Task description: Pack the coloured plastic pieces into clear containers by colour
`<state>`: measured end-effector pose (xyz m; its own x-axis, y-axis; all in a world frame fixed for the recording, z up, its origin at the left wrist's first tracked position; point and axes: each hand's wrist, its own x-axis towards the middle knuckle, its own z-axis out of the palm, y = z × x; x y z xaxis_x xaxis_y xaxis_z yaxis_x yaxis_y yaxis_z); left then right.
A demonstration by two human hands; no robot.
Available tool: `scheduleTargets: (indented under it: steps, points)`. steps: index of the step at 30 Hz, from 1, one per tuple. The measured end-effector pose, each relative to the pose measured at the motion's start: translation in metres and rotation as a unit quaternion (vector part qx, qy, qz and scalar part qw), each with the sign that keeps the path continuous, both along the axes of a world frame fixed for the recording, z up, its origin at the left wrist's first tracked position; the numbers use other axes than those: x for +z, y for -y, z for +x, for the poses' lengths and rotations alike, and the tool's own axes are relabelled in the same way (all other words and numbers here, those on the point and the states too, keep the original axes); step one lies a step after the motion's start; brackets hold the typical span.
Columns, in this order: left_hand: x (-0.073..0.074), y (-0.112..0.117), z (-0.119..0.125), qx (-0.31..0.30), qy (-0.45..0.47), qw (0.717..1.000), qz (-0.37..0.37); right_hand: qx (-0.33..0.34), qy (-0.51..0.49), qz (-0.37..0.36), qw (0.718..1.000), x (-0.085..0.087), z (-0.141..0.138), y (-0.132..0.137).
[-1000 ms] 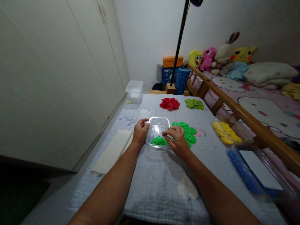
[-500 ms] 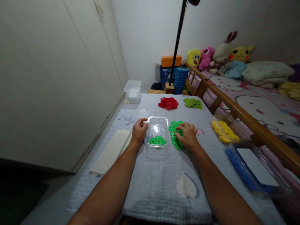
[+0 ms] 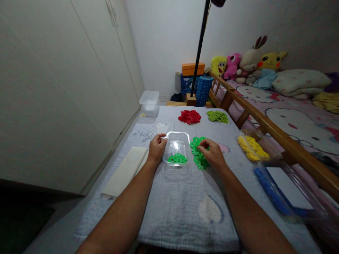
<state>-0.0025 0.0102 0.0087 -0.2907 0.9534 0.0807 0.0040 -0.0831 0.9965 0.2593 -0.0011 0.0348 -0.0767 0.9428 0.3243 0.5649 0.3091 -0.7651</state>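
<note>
A clear plastic container (image 3: 176, 141) stands on the cloth in front of me, with green plastic disc pieces (image 3: 177, 158) at its near end. My left hand (image 3: 158, 147) grips the container's left rim between thumb and fingers. To the right of the container lies a loose pile of green notched discs (image 3: 198, 151). Over this pile is my right hand (image 3: 212, 152), its thumb and fingertips drawn together in a pinch. Whatever is between those fingertips is too small to make out, and the hand covers part of the pile.
Red pieces (image 3: 190, 116) and yellow-green pieces (image 3: 217, 116) lie in piles farther back. At right are containers of yellow pieces (image 3: 253, 149) and blue pieces (image 3: 272, 194), beside a wooden bed rail (image 3: 262, 123). Clear tubs (image 3: 149, 104) stand back left; a folded cream cloth (image 3: 125, 171) lies left.
My right hand has closed from spread fingers into a pinch and shifted slightly over the green pile. The left hand stays on the container.
</note>
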Motion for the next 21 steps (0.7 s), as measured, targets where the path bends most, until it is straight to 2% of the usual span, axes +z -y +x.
scheduleTargets:
  steps: [3, 6, 12, 16, 18, 21]
  points:
    - [0.001, 0.000, 0.000, -0.001, 0.004, 1.000, 0.001, -0.026, -0.116, 0.011, 0.993, 0.008, -0.007, 0.005]
    - [0.001, 0.001, 0.000, 0.002, 0.001, 1.000, 0.001, -0.009, -0.134, 0.021, 0.991, 0.013, -0.019, 0.014]
    - [-0.001, 0.000, 0.000, 0.001, -0.007, 1.000, 0.000, 0.054, -0.017, 0.074, 0.996, 0.011, -0.040, 0.027]
    - [-0.001, 0.000, 0.001, -0.001, -0.012, 1.000, 0.006, 0.095, 0.071, 0.066, 0.991, 0.007, -0.046, 0.031]
    - [-0.001, 0.000, 0.000, -0.002, -0.015, 1.000, 0.005, 0.094, 0.095, 0.074, 0.988, 0.007, -0.045, 0.030]
    - [0.000, 0.001, 0.000, -0.002, -0.017, 1.000, 0.001, 0.040, 0.100, 0.103, 0.989, 0.007, -0.032, 0.022]
